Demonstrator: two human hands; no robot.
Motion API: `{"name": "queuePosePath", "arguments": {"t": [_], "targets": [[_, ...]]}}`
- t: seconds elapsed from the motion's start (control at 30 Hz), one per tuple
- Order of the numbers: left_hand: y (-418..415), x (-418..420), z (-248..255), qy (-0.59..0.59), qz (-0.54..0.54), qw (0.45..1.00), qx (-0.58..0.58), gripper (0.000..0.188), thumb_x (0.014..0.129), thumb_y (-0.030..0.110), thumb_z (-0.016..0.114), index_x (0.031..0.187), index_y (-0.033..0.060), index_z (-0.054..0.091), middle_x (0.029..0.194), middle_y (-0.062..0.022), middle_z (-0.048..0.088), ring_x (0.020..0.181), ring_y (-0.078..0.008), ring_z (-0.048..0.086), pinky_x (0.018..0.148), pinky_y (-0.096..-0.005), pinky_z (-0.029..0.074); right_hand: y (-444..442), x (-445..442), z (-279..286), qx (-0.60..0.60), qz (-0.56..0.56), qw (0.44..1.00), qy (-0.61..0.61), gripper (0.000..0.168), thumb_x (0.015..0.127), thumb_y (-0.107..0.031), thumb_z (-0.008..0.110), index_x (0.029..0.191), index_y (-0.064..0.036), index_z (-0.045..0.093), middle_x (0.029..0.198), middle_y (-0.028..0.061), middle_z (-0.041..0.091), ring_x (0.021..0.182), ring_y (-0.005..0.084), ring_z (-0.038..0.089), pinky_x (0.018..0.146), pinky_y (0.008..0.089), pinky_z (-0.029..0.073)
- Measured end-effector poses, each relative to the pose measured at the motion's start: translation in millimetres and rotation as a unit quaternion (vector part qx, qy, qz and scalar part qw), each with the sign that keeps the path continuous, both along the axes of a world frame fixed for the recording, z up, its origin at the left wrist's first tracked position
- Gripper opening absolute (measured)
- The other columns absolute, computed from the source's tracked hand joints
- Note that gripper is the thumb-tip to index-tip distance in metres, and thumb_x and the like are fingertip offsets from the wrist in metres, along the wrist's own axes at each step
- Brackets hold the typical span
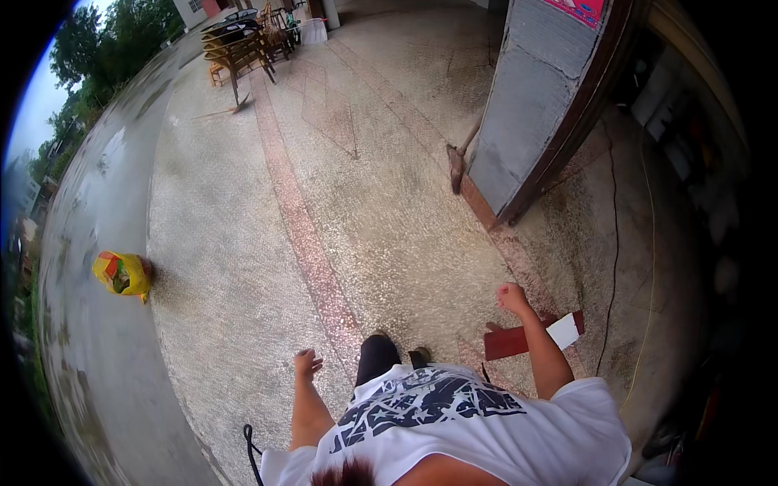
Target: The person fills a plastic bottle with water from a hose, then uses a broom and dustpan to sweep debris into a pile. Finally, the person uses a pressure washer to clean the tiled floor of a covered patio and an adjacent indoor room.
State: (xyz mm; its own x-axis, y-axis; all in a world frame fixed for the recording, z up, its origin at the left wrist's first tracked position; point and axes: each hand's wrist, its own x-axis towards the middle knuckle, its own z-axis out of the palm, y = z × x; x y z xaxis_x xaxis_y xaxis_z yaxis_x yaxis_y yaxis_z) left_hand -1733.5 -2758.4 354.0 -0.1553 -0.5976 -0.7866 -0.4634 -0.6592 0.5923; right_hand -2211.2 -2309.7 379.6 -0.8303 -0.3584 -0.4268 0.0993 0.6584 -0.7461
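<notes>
My left hand [308, 363] hangs in the air at my left side, fingers loosely curled and slightly apart, with nothing visible in it. Out to the right, my right hand [512, 297] is curled into a loose fist over the terrazzo floor [395, 225], and I see nothing held. Below my right forearm stands a low dark red bench [507, 344], partly hidden by the arm. On its right end lies a white sheet [564, 332]. One dark trouser leg [377, 357] is stepped forward.
A long-handled tool with a broad head [456, 167] leans against the grey pillar [523, 115]. A yellow bag with contents [130, 276] stands by the floor's left edge, beside wet concrete [121, 200]. Stacked chairs [234, 51] stand far ahead. Cables [614, 225] trail along the right.
</notes>
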Motion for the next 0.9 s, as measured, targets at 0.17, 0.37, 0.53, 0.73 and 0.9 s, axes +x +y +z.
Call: {"name": "queuePosePath", "arguments": {"t": [0.17, 0.37, 0.53, 0.73, 0.9], "targets": [[-81.4, -46.9, -30.4, -0.044, 0.048, 0.996, 0.061, 0.032, 0.09, 0.017, 0.057, 0.116, 0.0011, 0.049, 0.103, -0.0146, 0.054, 0.078, -0.0349, 0.065, 0.061, -0.0412, 0.055, -148.8, -82.0, 35.6, 0.024, 0.121, 0.991, 0.047, 0.009, 0.086, -0.009, 0.058, 0.082, -0.002, 0.063, 0.069, 0.006, 0.062, 0.058, 0.0144, 0.063, 0.053, 0.0291, 0.051], [-228.1, -166.1, -42.1, -0.045, 0.091, 0.99, 0.1, 0.034, 0.088, 0.018, 0.057, 0.116, 0.0019, 0.046, 0.098, -0.0153, 0.054, 0.073, -0.0353, 0.064, 0.054, -0.0402, 0.055, -202.0, -149.9, -7.3, 0.178, 0.144, 0.973, -0.006, 0.019, 0.079, -0.022, 0.06, 0.08, -0.005, 0.069, 0.081, 0.0151, 0.069, 0.08, 0.0308, 0.067, 0.072, 0.0391, 0.052], [-374.8, -318.4, -14.0, 0.017, -0.016, 0.999, -0.026, 0.025, 0.091, 0.019, 0.055, 0.111, 0.0036, 0.051, 0.09, -0.0089, 0.055, 0.074, -0.0268, 0.064, 0.054, -0.0354, 0.053, -232.6, -206.1, 5.5, 0.236, 0.127, 0.961, 0.063, 0.023, 0.075, -0.022, 0.056, 0.075, -0.001, 0.066, 0.074, 0.0206, 0.064, 0.07, 0.0368, 0.063, 0.066, 0.0415, 0.05], [-447.6, -528.1, 10.0, 0.096, -0.09, 0.987, -0.091, 0.037, 0.089, 0.02, 0.056, 0.121, -0.0006, 0.053, 0.097, -0.01, 0.061, 0.074, -0.0227, 0.066, 0.062, -0.0324, 0.055, -300.6, -327.1, 20.6, 0.239, 0.118, 0.959, 0.091, 0.02, 0.08, -0.02, 0.057, 0.081, -0.002, 0.067, 0.085, 0.0185, 0.067, 0.081, 0.0352, 0.064, 0.073, 0.0439, 0.05], [-451.2, -642.9, -10.8, 0.046, -0.186, 0.981, -0.025, 0.036, 0.088, 0.022, 0.057, 0.118, 0.0008, 0.056, 0.089, -0.0069, 0.058, 0.072, -0.0221, 0.066, 0.057, -0.0296, 0.052, -391.4, -497.5, 35.2, 0.245, 0.139, 0.919, 0.276, 0.011, 0.078, -0.016, 0.059, 0.078, -0.007, 0.065, 0.08, 0.017, 0.064, 0.08, 0.0359, 0.062, 0.07, 0.0464, 0.048]]}}
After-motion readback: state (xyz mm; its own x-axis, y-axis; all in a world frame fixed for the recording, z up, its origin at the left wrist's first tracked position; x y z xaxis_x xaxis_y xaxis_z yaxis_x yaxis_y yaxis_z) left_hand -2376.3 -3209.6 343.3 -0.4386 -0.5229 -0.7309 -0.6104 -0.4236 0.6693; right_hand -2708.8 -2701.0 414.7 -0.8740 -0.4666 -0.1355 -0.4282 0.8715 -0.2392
